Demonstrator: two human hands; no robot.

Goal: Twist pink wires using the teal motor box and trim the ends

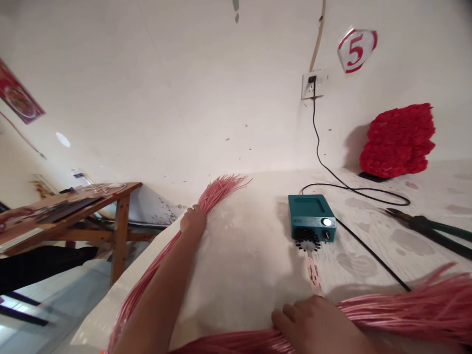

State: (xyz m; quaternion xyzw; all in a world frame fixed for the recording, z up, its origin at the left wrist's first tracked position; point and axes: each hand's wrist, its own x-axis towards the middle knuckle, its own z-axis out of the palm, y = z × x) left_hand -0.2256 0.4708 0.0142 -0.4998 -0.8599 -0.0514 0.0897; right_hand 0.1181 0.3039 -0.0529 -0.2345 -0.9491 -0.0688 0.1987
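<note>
My left hand [193, 222] is closed around a bundle of thin pink strands [223, 191] near its frayed far end, at the table's left edge. The rest of that bundle runs back along my forearm. At the bottom, my right hand [319, 322] is closed over a thicker bundle of pink strands [401, 307], its loose ends fanning out to the right. Just beyond this hand stands a small teal box [311, 211] with a lit round button, a knob and a black toothed wheel [308, 239]. A narrow pale strip [313, 273] reaches from the wheel toward my hand.
Green-handled pliers [431, 228] lie at the right. A fluffy red piece [400, 140] leans on the wall. A black cable [317, 142] drops from the wall socket [308, 86] to the white table [236, 255]. Left, across a gap, stands a wooden table [121, 221].
</note>
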